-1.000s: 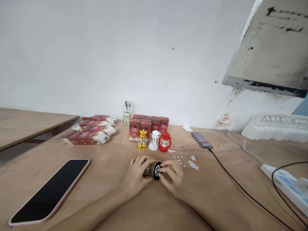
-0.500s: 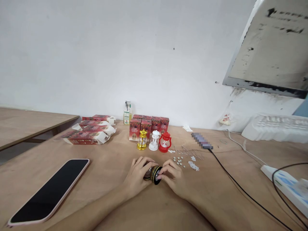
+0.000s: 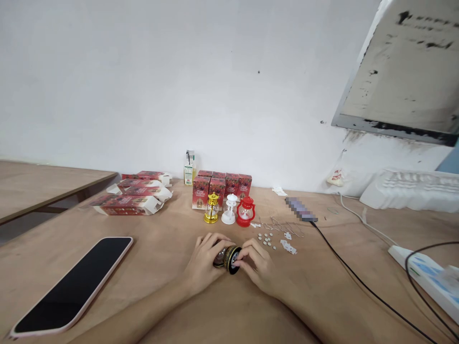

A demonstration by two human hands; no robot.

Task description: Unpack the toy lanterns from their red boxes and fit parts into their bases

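Note:
My left hand (image 3: 205, 263) is wrapped round a small black-and-gold lantern (image 3: 227, 258), which lies tilted with its round base facing right. My right hand (image 3: 258, 264) has its thumb and fingers pinched together at the underside of that base; whatever is between the fingertips is too small to make out. Behind my hands stand a gold lantern (image 3: 211, 209), a white lantern (image 3: 229, 210) and a red lantern (image 3: 245, 212), all upright. Several button cells (image 3: 265, 239) lie scattered to the right of my right hand.
Upright red boxes (image 3: 201, 192) stand behind the lanterns, and flattened red boxes (image 3: 124, 204) lie at left. Wire handles (image 3: 278, 225) and white plastic pieces (image 3: 288, 247) lie at right. A phone (image 3: 77, 284), a cabled phone (image 3: 301, 209) and a power strip (image 3: 426, 277) rest on the table.
Almost nothing differs. Both hands and the black-and-gold lantern keep their places, with only a very slight shift of the right fingers at the base.

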